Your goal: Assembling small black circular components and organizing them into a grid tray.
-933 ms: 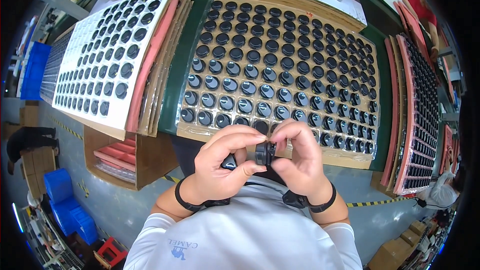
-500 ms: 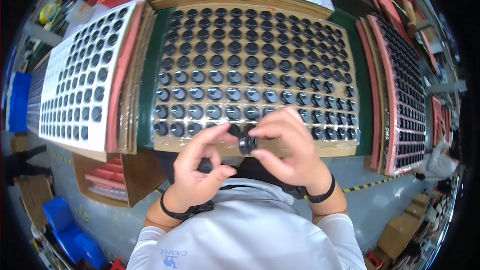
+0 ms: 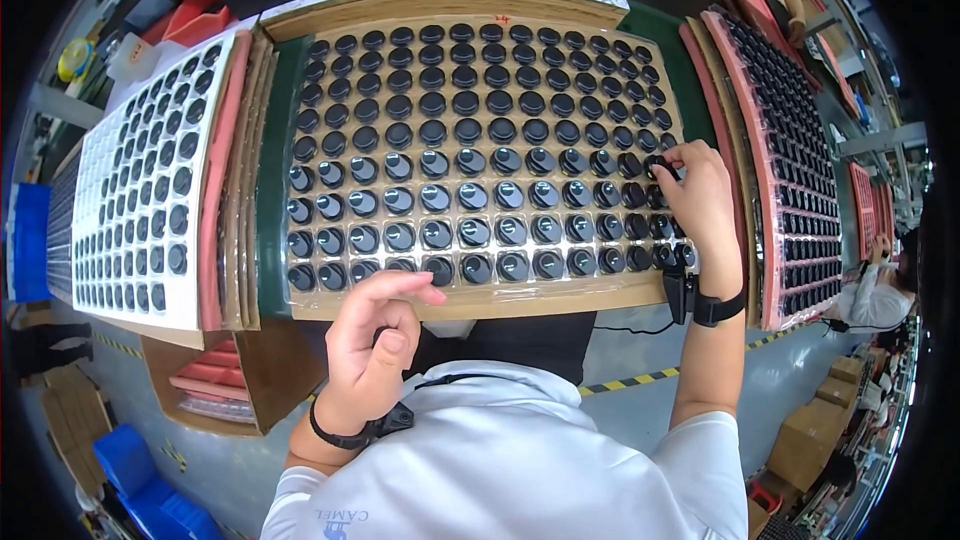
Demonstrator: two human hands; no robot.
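Observation:
My right hand (image 3: pixel 700 198) reaches to the right end of the middle tray. Its thumb and fingers pinch a black round cap-like part (image 3: pixel 660 162), which sits at or in a tray pocket; the fingertips partly cover it. My left hand (image 3: pixel 368 345) is held in front of the tray's near edge, with the index finger stretched out and the other fingers curled. A small black part (image 3: pixel 380 333) shows between its thumb and curled fingers, mostly hidden. The clear plastic tray (image 3: pixel 470 292) lies on brown cardboard and carries rows of glossy black round parts.
On the left stands a tilted white tray (image 3: pixel 98 155) with black parts, beside pink and brown sheets (image 3: pixel 222 190). A pink-edged tray (image 3: pixel 772 240) of black parts stands on the right. Below left is an open cardboard box (image 3: pixel 270 380). Another person's arm (image 3: pixel 790 2) shows at the far right.
My right hand has moved right and away from me, carrying the black part from in front of my body to the tray's right side. My left hand has drawn slightly left, apart from it.

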